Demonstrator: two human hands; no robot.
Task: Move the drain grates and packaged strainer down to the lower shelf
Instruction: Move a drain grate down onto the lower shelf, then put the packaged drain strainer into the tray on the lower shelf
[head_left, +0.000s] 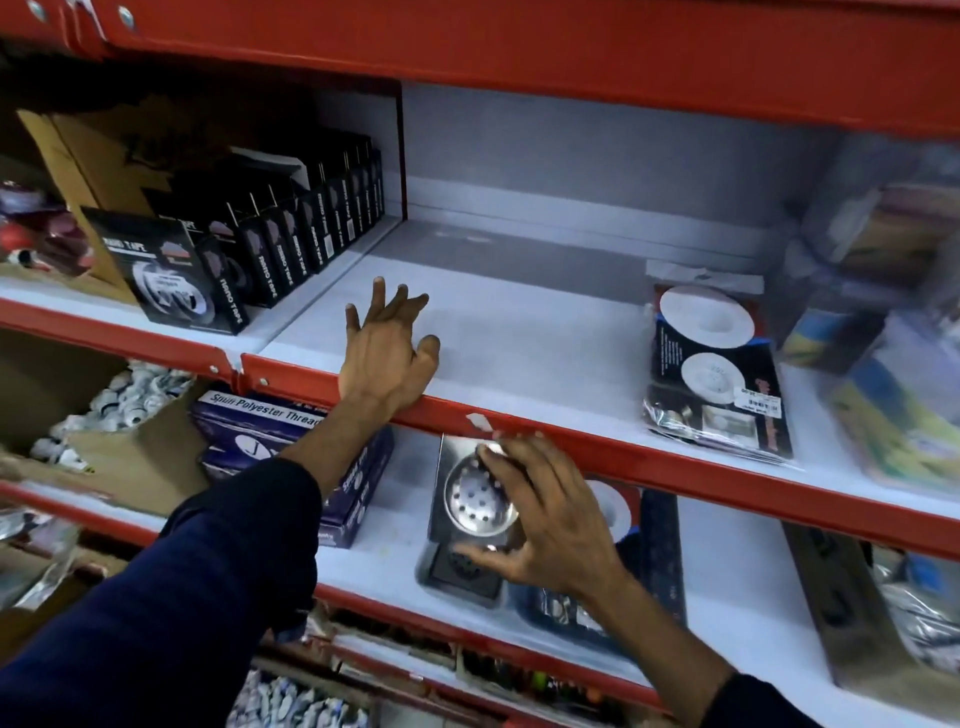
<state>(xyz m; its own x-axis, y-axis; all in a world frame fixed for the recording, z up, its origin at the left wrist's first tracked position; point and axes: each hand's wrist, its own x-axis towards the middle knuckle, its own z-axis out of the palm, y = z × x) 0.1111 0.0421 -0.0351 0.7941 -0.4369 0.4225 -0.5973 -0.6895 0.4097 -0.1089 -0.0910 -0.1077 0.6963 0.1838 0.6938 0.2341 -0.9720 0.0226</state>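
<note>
A square steel drain grate (470, 493) with a round perforated centre lies on the lower shelf (395, 551), with a darker grate (457, 569) just in front of it. My right hand (545, 519) hovers over them, fingers spread, thumb touching the front grate and fingertips on the rear one. A packaged strainer (654, 545) lies under and to the right of that hand. My left hand (387, 348) rests open on the upper shelf (519, 353), holding nothing. Another packaged strainer (717, 374) with two white discs lies on the upper shelf at the right.
Black tape boxes (270, 254) fill the upper shelf's left bay. A blue polyester thread box (291, 447) sits left of the grates. Cardboard boxes (130, 452) stand further left. Blurred packaged goods (883, 322) crowd the right. Red shelf edges (623, 452) run between levels.
</note>
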